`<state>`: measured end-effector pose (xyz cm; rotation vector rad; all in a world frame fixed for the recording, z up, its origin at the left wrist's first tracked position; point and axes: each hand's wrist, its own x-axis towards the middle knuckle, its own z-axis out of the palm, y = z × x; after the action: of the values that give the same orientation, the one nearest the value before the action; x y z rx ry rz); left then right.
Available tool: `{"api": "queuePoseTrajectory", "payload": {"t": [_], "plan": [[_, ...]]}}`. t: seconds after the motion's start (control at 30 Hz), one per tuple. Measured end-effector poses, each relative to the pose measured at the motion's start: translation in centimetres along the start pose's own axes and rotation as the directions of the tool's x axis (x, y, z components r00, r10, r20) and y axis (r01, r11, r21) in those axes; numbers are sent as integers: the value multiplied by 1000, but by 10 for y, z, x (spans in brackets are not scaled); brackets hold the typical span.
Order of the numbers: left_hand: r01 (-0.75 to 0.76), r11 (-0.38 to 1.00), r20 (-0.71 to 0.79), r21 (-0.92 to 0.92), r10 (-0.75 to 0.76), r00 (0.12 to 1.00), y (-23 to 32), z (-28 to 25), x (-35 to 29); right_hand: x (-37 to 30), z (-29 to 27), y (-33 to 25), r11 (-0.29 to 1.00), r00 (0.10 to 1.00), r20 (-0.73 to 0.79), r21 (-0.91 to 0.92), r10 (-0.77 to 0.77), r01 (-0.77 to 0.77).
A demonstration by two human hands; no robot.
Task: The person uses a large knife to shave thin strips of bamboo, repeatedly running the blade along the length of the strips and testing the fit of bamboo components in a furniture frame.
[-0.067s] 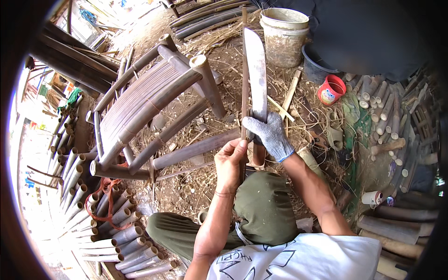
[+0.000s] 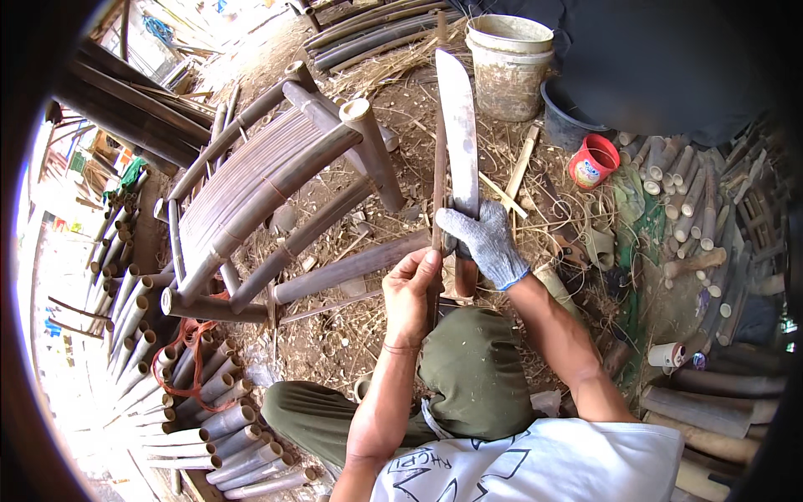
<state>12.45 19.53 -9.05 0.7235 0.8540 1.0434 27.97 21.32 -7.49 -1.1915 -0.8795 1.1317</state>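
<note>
My left hand [image 2: 409, 293] pinches a long, thin brown bamboo strip [image 2: 440, 159] between thumb and fingers. The strip stands nearly lengthwise in front of me, its lower part running down beside my raised knee. A grey knitted glove with a blue cuff covers my right hand [image 2: 485, 241], which grips a machete [image 2: 460, 134]. Its broad blade points away from me, alongside the strip's right side. The gloved thumb reaches across to the strip near the base of the blade. Most of the machete's grip is hidden under the glove.
A bamboo chair frame [image 2: 293, 188] stands close on the left. Cut bamboo tubes [image 2: 234, 421] lie stacked at lower left, more at right. A dirty white bucket [image 2: 508, 79], a dark basin [image 2: 562, 121] and a red tub [image 2: 594, 161] stand ahead on the right. Shavings litter the ground.
</note>
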Motion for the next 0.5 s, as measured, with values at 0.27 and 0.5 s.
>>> {"api": "queuePoseTrajectory", "payload": {"t": [0.27,0.5], "plan": [[-206,907,171,368,151,974,12,-10,1,-7,-5,-13,969,979,29,-143,-200,202],[27,978,229,-205,21,973,60,-37,-5,-32,-76,-4,221,714,273,-827,-645,516]]}}
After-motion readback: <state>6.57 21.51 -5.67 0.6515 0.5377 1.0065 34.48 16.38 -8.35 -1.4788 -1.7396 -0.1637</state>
